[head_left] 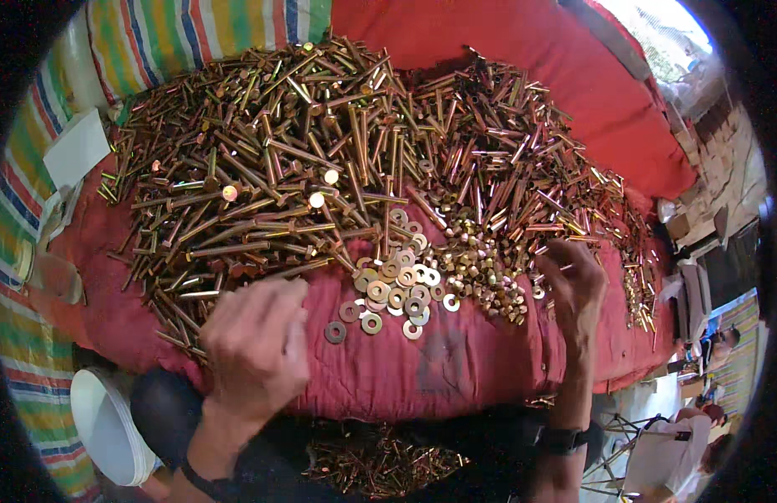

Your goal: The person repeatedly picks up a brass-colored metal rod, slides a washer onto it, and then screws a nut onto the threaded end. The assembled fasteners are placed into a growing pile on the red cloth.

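My left hand point(258, 339), blurred by motion, is closed at the near edge of a large heap of brassy bolts point(262, 193). A bolt point(298, 269) lies just beyond its knuckles; whether the fingers touch it I cannot tell. My right hand point(577, 281) curls its fingers and thumb together beside a pile of small brassy nuts point(480, 268). What either hand holds, if anything, is hidden. Between the hands lies a loose cluster of flat round washers point(397, 289). Beyond my right hand is a heap of thin metal tubes point(506, 142).
Red cloth point(363, 377) covers the work surface. A striped sheet point(187, 33) borders the left and far sides. White stacked tubs point(111, 427) stand at lower left. More metal pieces point(388, 461) lie below the near edge. Other people point(719, 339) are at the far right.
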Demonstrator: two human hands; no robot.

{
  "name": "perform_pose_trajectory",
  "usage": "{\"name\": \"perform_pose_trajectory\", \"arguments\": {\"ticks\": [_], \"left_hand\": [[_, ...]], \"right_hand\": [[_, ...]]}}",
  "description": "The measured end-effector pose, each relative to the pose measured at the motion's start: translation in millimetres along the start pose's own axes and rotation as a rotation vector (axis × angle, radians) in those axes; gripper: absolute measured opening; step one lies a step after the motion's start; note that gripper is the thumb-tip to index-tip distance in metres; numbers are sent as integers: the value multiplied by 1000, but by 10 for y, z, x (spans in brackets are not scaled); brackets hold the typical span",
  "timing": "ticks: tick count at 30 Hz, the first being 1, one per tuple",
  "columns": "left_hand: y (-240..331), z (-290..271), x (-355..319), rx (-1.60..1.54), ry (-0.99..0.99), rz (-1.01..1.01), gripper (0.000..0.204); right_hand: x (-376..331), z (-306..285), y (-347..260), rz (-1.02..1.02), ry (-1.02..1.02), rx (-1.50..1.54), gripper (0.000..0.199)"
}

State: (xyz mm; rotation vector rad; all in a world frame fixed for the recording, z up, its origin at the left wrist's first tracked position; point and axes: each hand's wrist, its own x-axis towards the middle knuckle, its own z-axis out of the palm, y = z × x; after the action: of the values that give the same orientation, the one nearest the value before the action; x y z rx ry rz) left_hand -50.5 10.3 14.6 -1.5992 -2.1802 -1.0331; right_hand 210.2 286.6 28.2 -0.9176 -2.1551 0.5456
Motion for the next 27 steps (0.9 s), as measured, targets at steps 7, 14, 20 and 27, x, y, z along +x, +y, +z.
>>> {"name": "perform_pose_trajectory", "arguments": {"ticks": [7, 14, 20, 27], "left_hand": [[-224, 179, -13, 393, -4, 35, 37], [-285, 233, -7, 448, -57, 81, 29], [-284, 185, 33, 370, 43, 112, 26], [41, -87, -5, -782, -42, -536, 15]], "right_hand": [[482, 70, 713, -344, 69, -586, 31], [528, 18, 809, -419, 103, -644, 19], [410, 128, 350, -229, 139, -151, 20], [-237, 720, -594, 207, -301, 451, 10]]}}
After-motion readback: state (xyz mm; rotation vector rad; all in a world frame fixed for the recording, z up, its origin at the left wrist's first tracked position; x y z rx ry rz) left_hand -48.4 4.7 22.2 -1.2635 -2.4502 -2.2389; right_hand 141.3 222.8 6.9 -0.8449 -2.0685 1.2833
